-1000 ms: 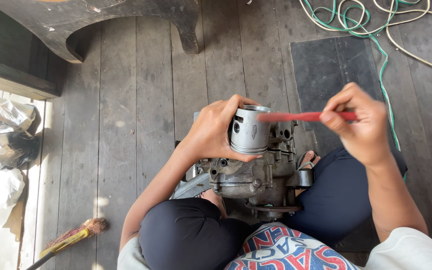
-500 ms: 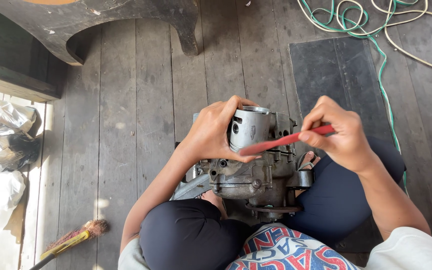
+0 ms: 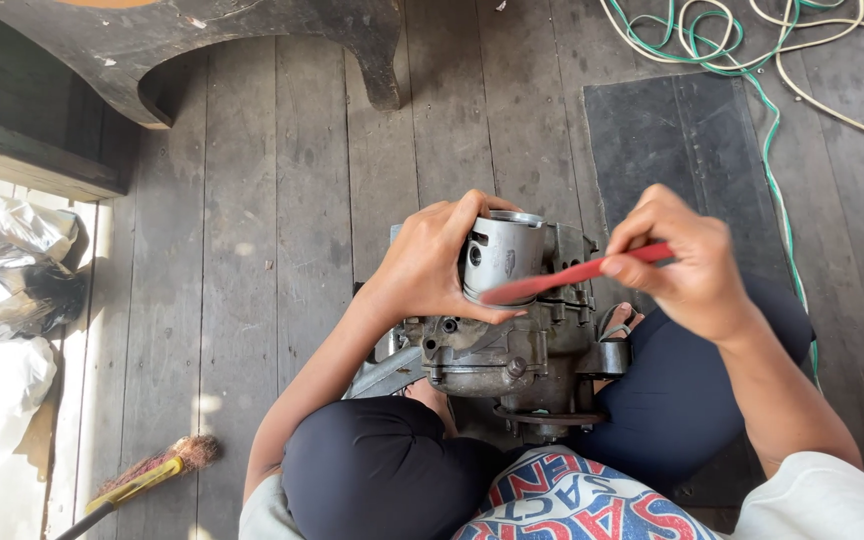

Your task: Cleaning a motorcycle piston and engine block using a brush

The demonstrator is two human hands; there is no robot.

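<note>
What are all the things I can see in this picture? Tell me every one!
piston: one, silver-grey, standing up from the engine, held in the left hand
red tool: one, thin and red, in the right hand, tip against the piston
engine block: one, grey metal, between the person's knees
dark mat: one, black, on the floor upper right
cords: a tangle, green and cream, top right
broom: one, yellow handle, lower left
plastic sheeting: crumpled, white and silver, left edge
wooden furniture: one, dark, top left
plank floor: grey wood
left hand: grip closed around the piston
right hand: pinching the red tool
</note>
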